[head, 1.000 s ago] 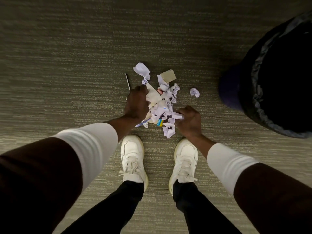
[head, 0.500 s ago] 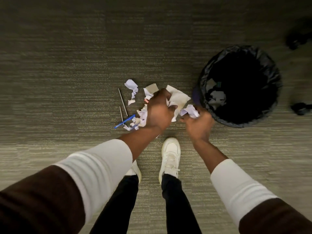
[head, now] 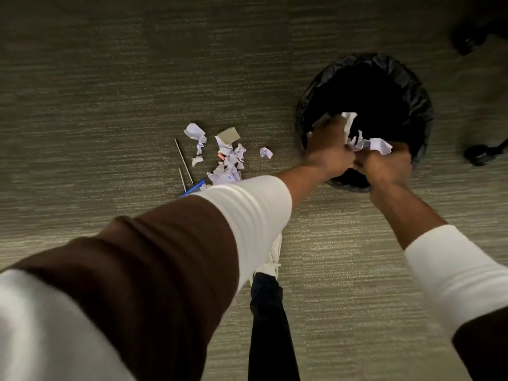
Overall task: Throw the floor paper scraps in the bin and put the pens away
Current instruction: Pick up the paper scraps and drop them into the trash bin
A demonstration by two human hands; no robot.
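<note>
My left hand (head: 328,148) and my right hand (head: 384,167) are side by side over the near rim of the round bin (head: 415,86), which has a black liner. Both are closed on crumpled white paper scraps (head: 369,143) held above the bin's opening. On the carpet to the left lies a loose pile of more white scraps (head: 229,163), with a tan card piece (head: 229,134) on it. A blue pen (head: 193,187) pokes out from under my left sleeve. Two thin grey pens (head: 183,160) lie beside the pile.
One stray scrap (head: 266,152) lies between the pile and the bin. Black chair casters (head: 479,155) stand right of the bin and another caster (head: 467,41) is at the top right. My white shoe (head: 272,257) and dark trouser leg are below my arms.
Both hands lifted a handful of scraps off the floor pile and carried it right, over the bin's opening. My view rose and swung toward the bin.
</note>
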